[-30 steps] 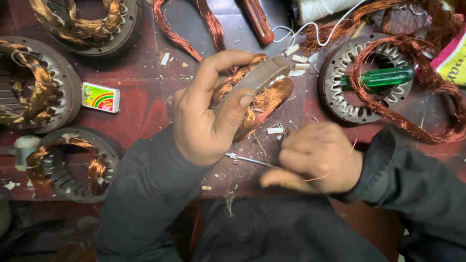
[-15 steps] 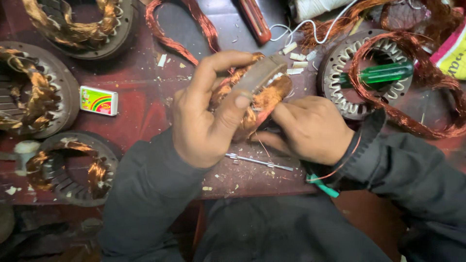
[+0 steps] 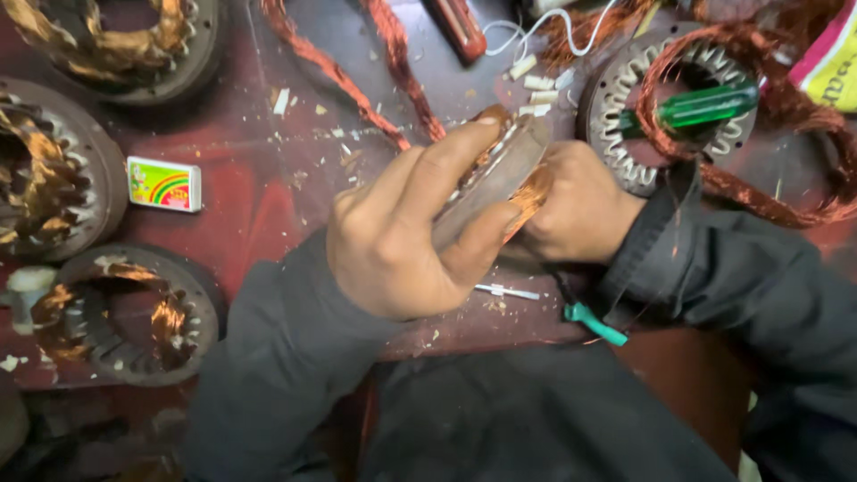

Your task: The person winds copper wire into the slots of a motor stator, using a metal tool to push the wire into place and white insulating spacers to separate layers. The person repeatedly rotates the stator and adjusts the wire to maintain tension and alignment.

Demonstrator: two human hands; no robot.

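A round grey metal motor stator wound with copper wire [image 3: 502,174] was held tilted above the dark red table [image 3: 259,192], between both hands. The left hand [image 3: 402,236] had its grip pressed around the near rim, fingers [image 3: 437,165] across the top. The right hand [image 3: 576,205] was closed against the far side. Beyond it lay 1 bare stator ring [image 3: 625,107] carrying a green-handled screwdriver [image 3: 701,105]. A colourful matchbox [image 3: 164,184] lay to the left.
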